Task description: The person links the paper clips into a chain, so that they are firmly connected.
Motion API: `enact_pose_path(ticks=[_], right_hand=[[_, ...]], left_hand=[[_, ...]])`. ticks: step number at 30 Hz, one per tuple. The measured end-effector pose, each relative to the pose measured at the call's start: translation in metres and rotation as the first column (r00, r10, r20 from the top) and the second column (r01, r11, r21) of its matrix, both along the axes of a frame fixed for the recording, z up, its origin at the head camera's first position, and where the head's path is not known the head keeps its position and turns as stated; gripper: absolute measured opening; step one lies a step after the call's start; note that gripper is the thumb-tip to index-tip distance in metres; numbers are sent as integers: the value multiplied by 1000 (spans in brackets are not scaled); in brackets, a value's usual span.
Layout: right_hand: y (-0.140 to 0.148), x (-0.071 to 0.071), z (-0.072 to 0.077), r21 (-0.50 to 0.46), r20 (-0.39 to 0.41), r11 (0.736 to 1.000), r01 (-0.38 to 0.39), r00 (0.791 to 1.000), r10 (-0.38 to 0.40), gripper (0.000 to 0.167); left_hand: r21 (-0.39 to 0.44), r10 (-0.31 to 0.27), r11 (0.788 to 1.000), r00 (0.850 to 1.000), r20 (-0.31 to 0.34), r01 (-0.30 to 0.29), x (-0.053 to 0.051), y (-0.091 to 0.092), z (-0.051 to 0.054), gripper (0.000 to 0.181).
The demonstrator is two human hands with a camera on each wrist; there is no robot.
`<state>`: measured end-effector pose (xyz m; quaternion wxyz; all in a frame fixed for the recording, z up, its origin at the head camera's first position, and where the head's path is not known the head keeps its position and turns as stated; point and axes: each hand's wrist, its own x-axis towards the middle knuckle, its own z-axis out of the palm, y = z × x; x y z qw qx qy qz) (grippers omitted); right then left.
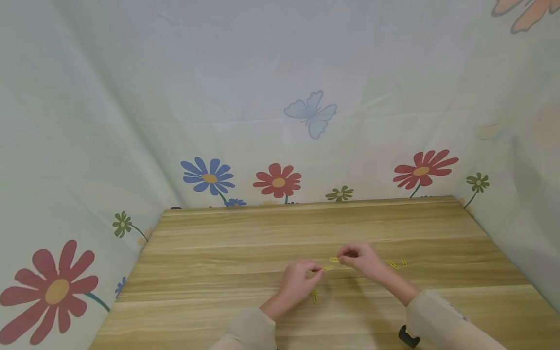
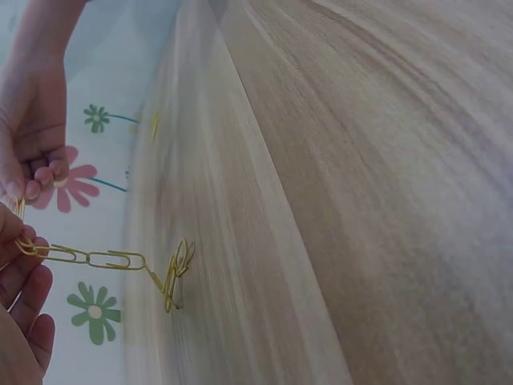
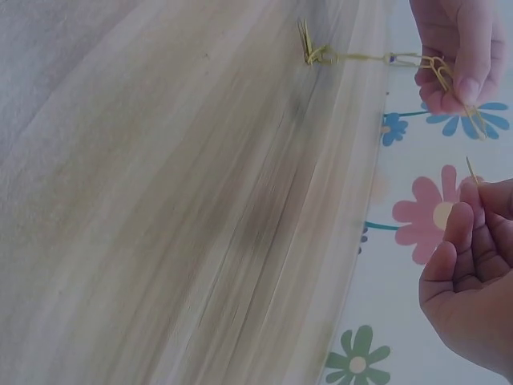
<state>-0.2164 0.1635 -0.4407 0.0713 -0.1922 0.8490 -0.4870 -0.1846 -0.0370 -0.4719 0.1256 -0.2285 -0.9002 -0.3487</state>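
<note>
My left hand (image 1: 301, 281) pinches the upper end of a chain of linked yellow paper clips (image 2: 116, 259). The chain hangs down, and its lower links bunch up on the tabletop, as both wrist views show. Between the thumb and finger of my right hand (image 1: 362, 261) is a single yellow paper clip (image 3: 472, 169), pointing toward the clip that sticks out of the left fingers. In the right wrist view a small gap separates the two clips. Both hands are held above the table, close together.
Two loose yellow paper clips, one nearer (image 1: 392, 264) and one farther right (image 1: 404, 261), lie beyond the right forearm. The wood-grain table (image 1: 210, 253) meets a floral cloth backdrop (image 1: 245, 136) at the back and sides. A dark curved object (image 1: 409, 336) shows by the right sleeve.
</note>
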Motion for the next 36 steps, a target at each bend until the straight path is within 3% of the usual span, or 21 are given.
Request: enact_pose_path(ticks=[14,28,36], right_hand=[[-12,7,-2,-63,17,996,-64,998,65,14],[-17,9,-5,-96,53,994,-48,997,53,14],[-18,9,-6,-73,76,997,-22,997,27,13]], left_hand=[[-15,6,1000,999,-39,-7,2,2,1,8],[-12,22,1000,997,-78,-23,4,3,0,5],[-40,40,998,989,-140,-46,4,3,-2,4]])
